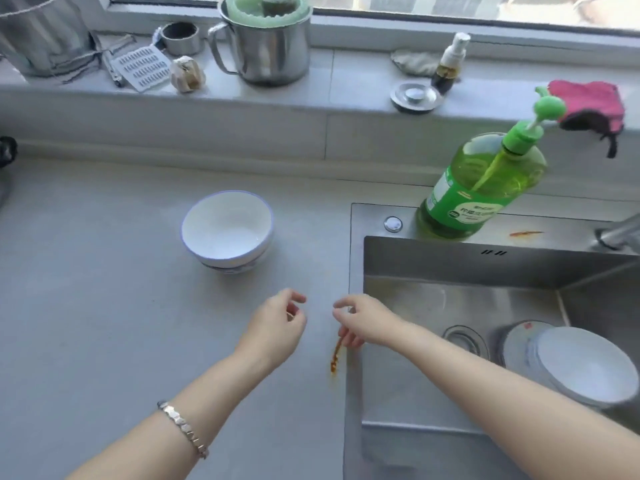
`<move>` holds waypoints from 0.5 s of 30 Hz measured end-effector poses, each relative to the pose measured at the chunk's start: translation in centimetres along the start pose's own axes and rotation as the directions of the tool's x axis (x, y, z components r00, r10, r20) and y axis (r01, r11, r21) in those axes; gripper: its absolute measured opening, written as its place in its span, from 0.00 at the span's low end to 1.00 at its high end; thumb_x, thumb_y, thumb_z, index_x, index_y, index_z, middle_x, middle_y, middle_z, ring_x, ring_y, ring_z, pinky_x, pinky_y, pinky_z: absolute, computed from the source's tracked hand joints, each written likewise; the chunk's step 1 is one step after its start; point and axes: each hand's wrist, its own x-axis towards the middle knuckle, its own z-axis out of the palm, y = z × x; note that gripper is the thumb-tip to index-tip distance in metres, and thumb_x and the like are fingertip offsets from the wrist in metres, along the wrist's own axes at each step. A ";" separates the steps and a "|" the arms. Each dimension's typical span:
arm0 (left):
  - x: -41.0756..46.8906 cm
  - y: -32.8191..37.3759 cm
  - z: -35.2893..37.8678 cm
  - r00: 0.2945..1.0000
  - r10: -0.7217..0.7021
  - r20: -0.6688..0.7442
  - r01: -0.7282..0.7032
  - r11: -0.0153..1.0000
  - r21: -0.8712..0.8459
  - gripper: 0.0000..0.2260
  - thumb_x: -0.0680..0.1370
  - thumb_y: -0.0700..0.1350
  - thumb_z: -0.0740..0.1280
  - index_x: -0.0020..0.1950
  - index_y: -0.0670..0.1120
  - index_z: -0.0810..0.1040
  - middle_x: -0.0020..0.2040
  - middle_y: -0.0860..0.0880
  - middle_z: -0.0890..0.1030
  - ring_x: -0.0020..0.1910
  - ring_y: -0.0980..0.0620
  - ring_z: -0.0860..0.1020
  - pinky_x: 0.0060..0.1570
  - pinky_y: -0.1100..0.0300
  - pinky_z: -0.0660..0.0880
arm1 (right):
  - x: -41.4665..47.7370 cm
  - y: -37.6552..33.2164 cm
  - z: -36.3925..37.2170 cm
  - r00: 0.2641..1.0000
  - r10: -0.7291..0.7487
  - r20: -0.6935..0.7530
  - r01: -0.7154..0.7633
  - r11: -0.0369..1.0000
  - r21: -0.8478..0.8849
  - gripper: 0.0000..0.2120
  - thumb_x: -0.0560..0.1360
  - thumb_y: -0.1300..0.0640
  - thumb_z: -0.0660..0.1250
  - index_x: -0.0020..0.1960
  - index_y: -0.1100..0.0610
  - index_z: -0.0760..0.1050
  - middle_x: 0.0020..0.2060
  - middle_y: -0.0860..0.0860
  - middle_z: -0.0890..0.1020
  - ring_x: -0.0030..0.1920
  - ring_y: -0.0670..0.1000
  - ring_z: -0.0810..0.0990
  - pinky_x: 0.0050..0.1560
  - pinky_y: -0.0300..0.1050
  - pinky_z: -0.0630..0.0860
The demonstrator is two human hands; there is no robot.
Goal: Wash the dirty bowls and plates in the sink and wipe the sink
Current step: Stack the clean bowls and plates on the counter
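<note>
Two stacked white bowls (227,232) stand upright on the grey counter, left of the steel sink (460,261). More white bowls and plates (575,365) lie stacked inside the sink at the right, beside the drain (465,341). My left hand (277,327) hovers over the counter below the bowls, fingers loosely curled, holding nothing. My right hand (360,323) hovers over the sink's left rim, fingers apart and empty. An orange-brown sauce smear (336,355) runs along that rim under my right hand. A second smear (524,233) marks the sink's back ledge.
A green pump bottle of dish soap (485,188) stands on the sink's back ledge, the tap (620,233) at the far right. On the windowsill sit a steel mug with a green sponge (270,46), a sink plug (415,97), a spray bottle (450,64) and a pink cloth (592,105).
</note>
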 end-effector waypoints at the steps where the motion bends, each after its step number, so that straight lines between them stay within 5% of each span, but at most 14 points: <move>1: -0.2 1.2 1.8 0.992 -0.005 0.130 0.004 1.000 0.011 0.07 0.77 0.41 0.61 0.53 0.49 0.75 0.45 0.48 0.78 0.44 0.49 0.78 0.42 0.60 0.72 | -1.1 2.3 -1.0 0.999 0.040 -0.005 -0.040 0.999 -0.012 0.18 0.79 0.56 0.56 0.68 0.60 0.67 0.33 0.53 0.77 0.29 0.48 0.77 0.27 0.34 0.73; 7: -0.6 8.0 14.1 0.883 -0.006 0.469 -0.054 0.992 0.114 0.08 0.77 0.43 0.59 0.54 0.49 0.74 0.47 0.48 0.79 0.48 0.49 0.79 0.46 0.59 0.74 | -8.4 16.4 -8.6 0.958 0.246 -0.145 -0.232 0.967 0.108 0.17 0.79 0.59 0.55 0.67 0.59 0.67 0.37 0.55 0.77 0.28 0.48 0.74 0.26 0.34 0.70; 11: -0.5 12.5 23.7 0.860 -0.043 0.509 -0.016 0.994 0.111 0.11 0.77 0.42 0.58 0.59 0.48 0.73 0.40 0.52 0.76 0.41 0.50 0.75 0.36 0.62 0.69 | -12.0 26.1 -14.9 0.854 0.408 -0.323 -0.334 0.906 0.261 0.16 0.79 0.54 0.58 0.64 0.59 0.70 0.32 0.54 0.77 0.28 0.51 0.75 0.32 0.43 0.76; 15: -0.2 15.3 32.2 0.857 -0.101 0.505 0.065 0.994 0.087 0.17 0.77 0.44 0.59 0.66 0.45 0.69 0.53 0.44 0.79 0.53 0.46 0.79 0.47 0.59 0.72 | -13.8 33.3 -20.5 0.723 0.539 -0.432 -0.398 0.836 0.378 0.25 0.77 0.45 0.57 0.68 0.60 0.63 0.44 0.59 0.79 0.33 0.57 0.80 0.45 0.53 0.81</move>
